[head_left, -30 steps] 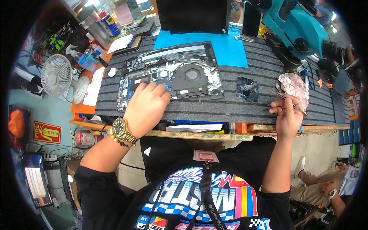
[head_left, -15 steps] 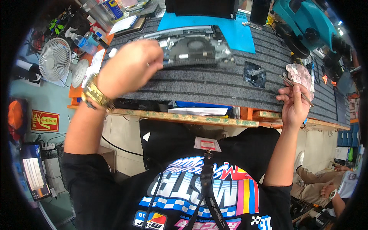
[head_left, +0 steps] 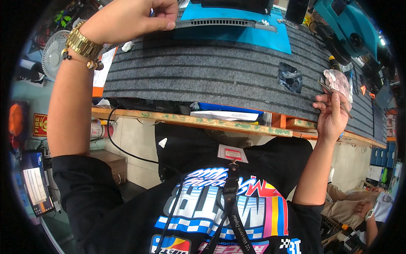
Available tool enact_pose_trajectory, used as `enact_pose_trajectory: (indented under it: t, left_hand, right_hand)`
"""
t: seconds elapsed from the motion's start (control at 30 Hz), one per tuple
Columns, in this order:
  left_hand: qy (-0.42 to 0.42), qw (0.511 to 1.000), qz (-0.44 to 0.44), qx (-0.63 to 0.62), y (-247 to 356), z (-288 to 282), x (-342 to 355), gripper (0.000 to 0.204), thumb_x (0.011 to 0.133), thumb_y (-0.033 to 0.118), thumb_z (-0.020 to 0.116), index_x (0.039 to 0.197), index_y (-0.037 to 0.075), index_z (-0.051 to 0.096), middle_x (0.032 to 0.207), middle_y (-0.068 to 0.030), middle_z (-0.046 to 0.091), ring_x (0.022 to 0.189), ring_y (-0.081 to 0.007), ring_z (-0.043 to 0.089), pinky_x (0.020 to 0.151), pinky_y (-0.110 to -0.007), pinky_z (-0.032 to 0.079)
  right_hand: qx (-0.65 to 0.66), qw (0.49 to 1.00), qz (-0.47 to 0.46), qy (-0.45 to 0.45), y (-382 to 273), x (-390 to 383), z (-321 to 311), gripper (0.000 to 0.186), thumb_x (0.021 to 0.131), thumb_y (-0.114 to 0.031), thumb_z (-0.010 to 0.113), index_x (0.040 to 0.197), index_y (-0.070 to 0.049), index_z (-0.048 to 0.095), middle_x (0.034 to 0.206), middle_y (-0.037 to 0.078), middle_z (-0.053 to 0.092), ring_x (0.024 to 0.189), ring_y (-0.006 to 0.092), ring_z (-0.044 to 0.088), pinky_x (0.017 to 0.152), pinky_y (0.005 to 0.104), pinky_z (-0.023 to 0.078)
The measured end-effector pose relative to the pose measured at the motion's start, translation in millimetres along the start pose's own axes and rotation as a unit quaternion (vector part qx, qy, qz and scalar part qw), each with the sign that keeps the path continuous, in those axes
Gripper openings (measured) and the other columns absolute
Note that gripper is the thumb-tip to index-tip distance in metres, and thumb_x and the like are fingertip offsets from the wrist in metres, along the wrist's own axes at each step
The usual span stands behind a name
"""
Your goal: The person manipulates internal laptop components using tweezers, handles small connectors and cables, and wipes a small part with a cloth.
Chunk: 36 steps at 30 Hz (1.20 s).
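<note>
My left hand (head_left: 132, 22), with a gold watch at the wrist, is raised at the far left of the bench. Its thumb and fingers pinch the left end of an open laptop base (head_left: 224, 22), which is tipped up so that its thin vented edge faces me. The inner parts of the base are turned out of sight. My right hand (head_left: 332, 117) rests palm up near the bench's right front, its fingers closed around slim metal tweezers (head_left: 325, 86). Beside those fingers lies a crumpled pinkish clear bag (head_left: 338, 79). A small dark shiny packet (head_left: 290, 77) sits left of it.
A grey striped mat (head_left: 190, 72) covers the bench, with a blue sheet (head_left: 270, 40) towards the back. At the back right stands a teal machine (head_left: 351, 34). White crumpled tissue (head_left: 127, 46) lies near my left forearm. Another person (head_left: 359, 207) sits at lower right.
My left hand has moved up and away, lifting the laptop base from lying with its inner parts showing to tilted edge-on. My right hand keeps its hold on the tweezers. The view has shifted slightly.
</note>
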<state>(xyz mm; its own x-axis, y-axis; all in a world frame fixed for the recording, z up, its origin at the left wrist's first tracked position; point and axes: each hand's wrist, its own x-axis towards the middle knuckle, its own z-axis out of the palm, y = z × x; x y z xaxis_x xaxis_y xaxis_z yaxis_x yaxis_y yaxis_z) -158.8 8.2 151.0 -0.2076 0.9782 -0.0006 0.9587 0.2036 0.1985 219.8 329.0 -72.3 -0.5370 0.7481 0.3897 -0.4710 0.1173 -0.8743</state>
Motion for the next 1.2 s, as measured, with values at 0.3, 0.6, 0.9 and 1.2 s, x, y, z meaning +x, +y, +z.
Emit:
enact_pose_trajectory:
  t: [0.3,0.6,0.9,1.2]
  left_hand:
    - [0.01,0.998,-0.057,0.014,1.4,-8.7,6.7,0.017,0.098,0.023,0.083,0.1,0.006,0.079,0.085,-0.0064,0.076,0.077,-0.0184,0.07,0.073,-0.035,0.056]
    - [0.006,0.996,-0.088,0.005,-3.7,-14.2,10.4,0.018,0.098,0.025,0.083,0.101,0.007,0.079,0.086,-0.0047,0.076,0.078,-0.0161,0.069,0.073,-0.034,0.056]
    - [0.023,0.998,-0.064,-0.015,-11.0,-10.2,6.4,0.018,0.098,0.024,0.083,0.102,0.007,0.079,0.086,-0.0049,0.076,0.078,-0.0159,0.069,0.074,-0.034,0.056]
    - [0.016,1.0,-0.013,-0.018,-14.9,-9.1,8.5,0.017,0.097,0.021,0.084,0.1,0.005,0.079,0.086,-0.0059,0.076,0.078,-0.0162,0.07,0.074,-0.034,0.057]
  right_hand:
    - [0.042,0.996,0.049,-0.068,-1.4,-20.2,73.1,0.016,0.113,-0.008,0.063,0.122,0.004,0.068,0.11,0.022,0.077,0.087,0.0309,0.081,0.085,0.0475,0.069]
    - [0.026,0.971,0.225,-0.075,18.1,-2.9,168.9,0.019,0.108,-0.014,0.074,0.115,0.003,0.071,0.108,0.019,0.08,0.089,0.0298,0.082,0.086,0.0384,0.065]
    - [0.089,0.992,0.077,-0.041,3.8,11.2,146.8,0.018,0.11,-0.01,0.071,0.118,0.006,0.069,0.111,0.025,0.079,0.095,0.0337,0.083,0.092,0.042,0.065]
    - [0.051,0.972,0.219,-0.068,21.9,-1.6,170.5,0.019,0.108,-0.012,0.074,0.117,0.004,0.07,0.109,0.022,0.08,0.095,0.0318,0.082,0.088,0.0415,0.065]
